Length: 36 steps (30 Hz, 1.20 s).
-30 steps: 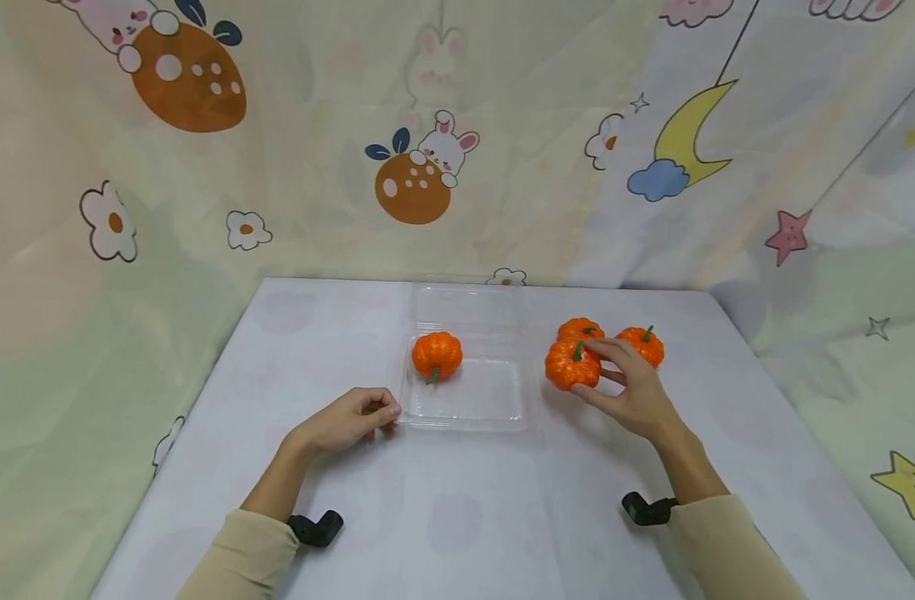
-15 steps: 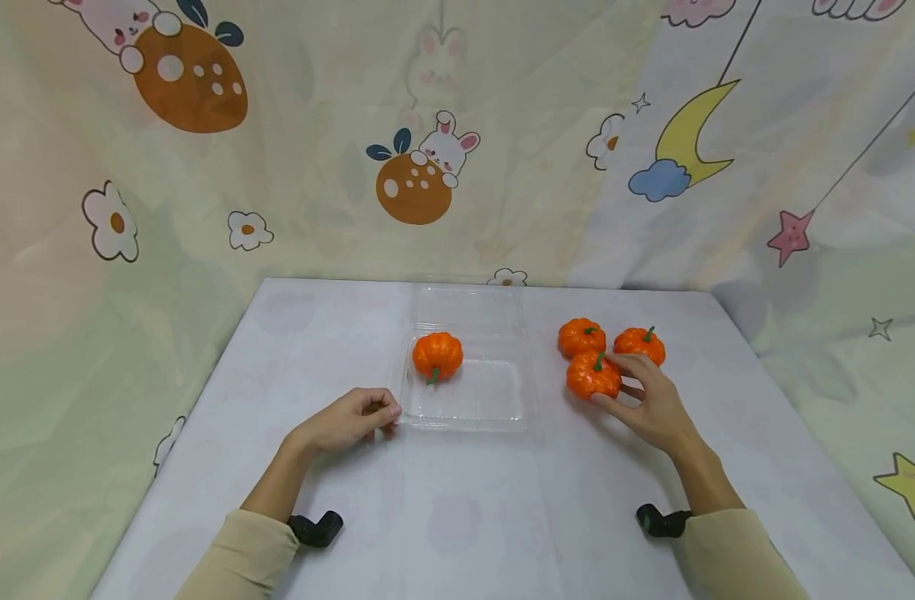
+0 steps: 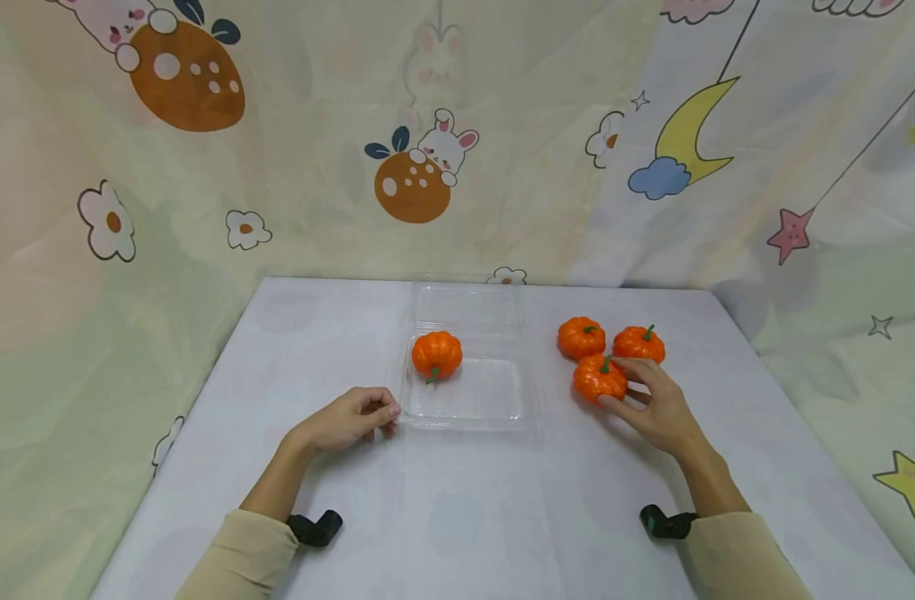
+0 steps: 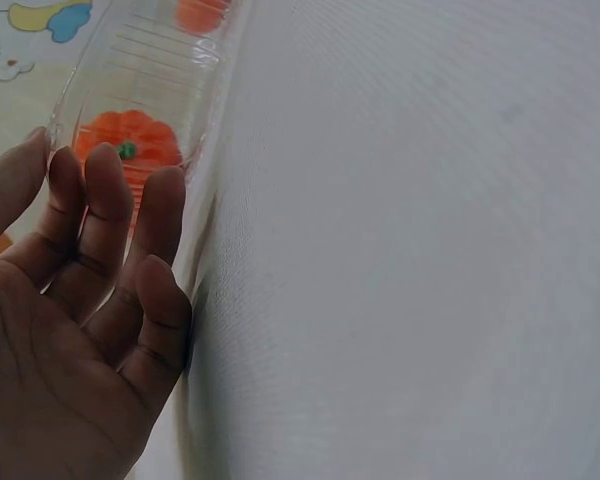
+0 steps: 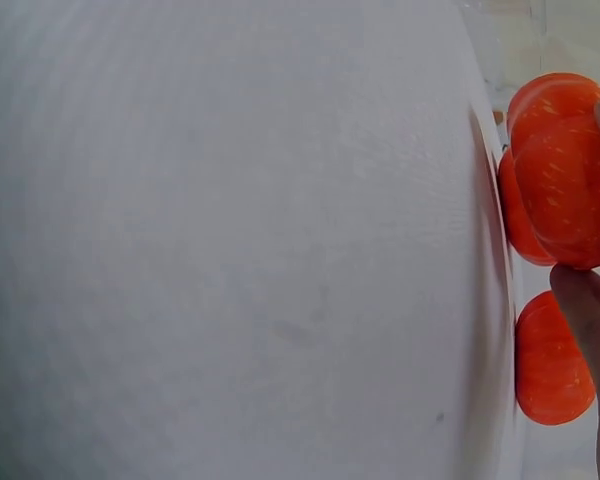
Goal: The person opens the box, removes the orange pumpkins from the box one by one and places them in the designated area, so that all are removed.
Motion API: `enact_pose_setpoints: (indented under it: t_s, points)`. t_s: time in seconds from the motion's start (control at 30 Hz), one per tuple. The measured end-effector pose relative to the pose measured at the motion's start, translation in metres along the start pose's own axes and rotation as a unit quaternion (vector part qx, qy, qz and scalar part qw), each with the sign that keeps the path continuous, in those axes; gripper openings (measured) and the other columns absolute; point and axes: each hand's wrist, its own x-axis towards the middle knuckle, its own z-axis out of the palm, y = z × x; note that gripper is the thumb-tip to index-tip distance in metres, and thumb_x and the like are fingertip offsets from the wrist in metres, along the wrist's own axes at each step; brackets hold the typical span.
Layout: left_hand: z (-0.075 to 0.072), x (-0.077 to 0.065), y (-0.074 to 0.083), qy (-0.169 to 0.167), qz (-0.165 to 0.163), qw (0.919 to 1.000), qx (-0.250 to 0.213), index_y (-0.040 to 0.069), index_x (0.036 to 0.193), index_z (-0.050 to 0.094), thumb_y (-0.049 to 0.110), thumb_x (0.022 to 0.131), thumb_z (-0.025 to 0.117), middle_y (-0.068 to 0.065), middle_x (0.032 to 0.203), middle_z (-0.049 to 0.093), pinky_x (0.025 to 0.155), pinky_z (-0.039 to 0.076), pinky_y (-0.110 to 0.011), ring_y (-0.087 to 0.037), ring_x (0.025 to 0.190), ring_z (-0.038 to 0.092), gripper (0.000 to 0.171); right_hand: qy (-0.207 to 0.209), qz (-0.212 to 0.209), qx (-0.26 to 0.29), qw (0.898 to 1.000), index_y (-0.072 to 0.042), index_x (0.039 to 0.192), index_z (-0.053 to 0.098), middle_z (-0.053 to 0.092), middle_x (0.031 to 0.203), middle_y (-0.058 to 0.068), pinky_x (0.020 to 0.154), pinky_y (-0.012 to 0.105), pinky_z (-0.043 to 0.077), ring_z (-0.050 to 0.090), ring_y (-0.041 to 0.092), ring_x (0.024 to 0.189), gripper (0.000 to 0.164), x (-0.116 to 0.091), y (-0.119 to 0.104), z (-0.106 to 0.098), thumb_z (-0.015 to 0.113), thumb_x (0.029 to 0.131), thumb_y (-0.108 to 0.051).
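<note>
Thumb and fingers of my right hand [image 3: 656,412] grip a small orange pumpkin [image 3: 598,380] with a green stem. Up close in the right wrist view, fingertips press two sides of this pumpkin [image 5: 570,175]. Two similar pumpkins sit just behind it, one at the left [image 3: 581,337] and one at the right [image 3: 637,343]. A clear plastic container [image 3: 465,412] lies open at mid-table, a pumpkin [image 3: 437,355] in its left back part. My left hand [image 3: 350,417] pinches the container's front left corner, its rim between thumb and index fingertip in the left wrist view.
The white table [image 3: 465,517] ends against a patterned cloth backdrop [image 3: 315,150]. Behind the container's base its transparent lid [image 3: 468,307] lies folded back. Black wrist cameras, left [image 3: 317,528] and right [image 3: 666,522], jut inward from both forearms.
My right hand has moved the gripped pumpkin right and toward me, away from the container, showing more of the back left pumpkin. My left hand and the pumpkin inside the container stay put.
</note>
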Motion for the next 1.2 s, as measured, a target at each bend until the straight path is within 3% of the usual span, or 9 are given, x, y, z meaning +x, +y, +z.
enact_pose_setpoints:
  t_s: [0.1,0.4,0.47,0.53,0.63,0.77,1.07,1.2]
  points:
    - [-0.0002,-0.0002,-0.0004,-0.002,0.004,1.0,0.002,0.002,0.101,0.064,0.028,0.108,0.056,-0.017,0.094,0.068,0.07,0.053,-0.034,-0.033,0.088,0.061,0.028,-0.004,0.001,-0.003,1.0,-0.012,0.141,0.059,0.058,0.133,0.004,0.087,0.009,0.048,0.054,-0.001,0.114,0.062,0.0003,-0.0004,-0.0008,0.086,0.085,-0.018]
    - [-0.0018,-0.0005,0.0003,-0.003,0.001,1.0,0.002,0.004,0.101,0.064,0.028,0.108,0.056,-0.017,0.094,0.068,0.07,0.052,-0.034,-0.033,0.088,0.061,0.027,-0.022,0.003,-0.017,1.0,-0.008,0.142,0.058,0.057,0.135,0.01,0.089,0.006,0.045,0.062,0.033,0.116,0.061,0.0001,0.0027,-0.0035,0.084,0.088,-0.02]
    - [-0.0021,-0.0004,0.0002,-0.004,0.003,1.0,0.003,0.002,0.101,0.064,0.027,0.108,0.056,-0.019,0.094,0.067,0.07,0.052,-0.034,-0.034,0.088,0.061,0.027,-0.026,0.006,-0.01,1.0,-0.007,0.142,0.057,0.057,0.136,0.012,0.091,0.012,0.049,0.063,0.038,0.117,0.06,0.0,0.0037,-0.0036,0.083,0.089,-0.02]
    - [-0.0021,-0.0004,0.0009,-0.002,0.0,1.0,0.002,0.002,0.101,0.064,0.027,0.108,0.056,-0.019,0.094,0.068,0.071,0.052,-0.034,-0.033,0.088,0.061,0.027,-0.029,0.011,-0.006,1.0,-0.007,0.142,0.056,0.057,0.137,0.012,0.093,0.015,0.051,0.063,0.039,0.118,0.06,0.0003,0.0034,-0.004,0.082,0.09,-0.02]
    - [-0.0024,-0.0006,0.0006,-0.001,0.003,1.0,0.002,0.001,0.101,0.064,0.027,0.108,0.056,-0.02,0.095,0.067,0.07,0.052,-0.034,-0.034,0.088,0.06,0.027,-0.035,0.014,0.002,0.999,-0.005,0.142,0.056,0.057,0.138,0.015,0.094,0.037,0.055,0.063,0.043,0.118,0.059,0.0016,0.0018,-0.0035,0.082,0.09,-0.02]
    - [-0.0031,-0.0008,0.0008,-0.003,0.004,1.0,0.002,0.002,0.101,0.064,0.027,0.108,0.056,-0.019,0.095,0.068,0.07,0.052,-0.034,-0.034,0.088,0.06,0.027,-0.045,0.021,0.001,0.999,-0.003,0.142,0.055,0.056,0.139,0.019,0.094,0.053,0.051,0.062,0.047,0.119,0.058,0.0021,-0.0002,-0.0035,0.08,0.092,-0.019]
    - [-0.006,-0.0009,-0.001,-0.003,0.007,0.9999,0.011,0.001,0.102,0.064,0.026,0.107,0.057,-0.019,0.095,0.067,0.07,0.053,-0.034,-0.033,0.086,0.06,0.027,-0.063,0.055,0.005,0.996,-0.003,0.145,0.051,0.052,0.148,0.021,0.098,0.055,0.049,0.057,0.048,0.127,0.063,0.0033,0.0005,-0.0063,0.078,0.094,-0.028]
    - [-0.0056,-0.0008,-0.0016,-0.005,0.011,0.9999,0.01,0.0,0.102,0.064,0.024,0.107,0.056,-0.02,0.094,0.067,0.07,0.052,-0.033,-0.033,0.086,0.06,0.026,-0.047,0.039,0.001,0.998,-0.002,0.143,0.052,0.053,0.146,0.019,0.097,0.053,0.049,0.055,0.044,0.129,0.061,0.0037,0.0006,-0.0056,0.078,0.094,-0.024]
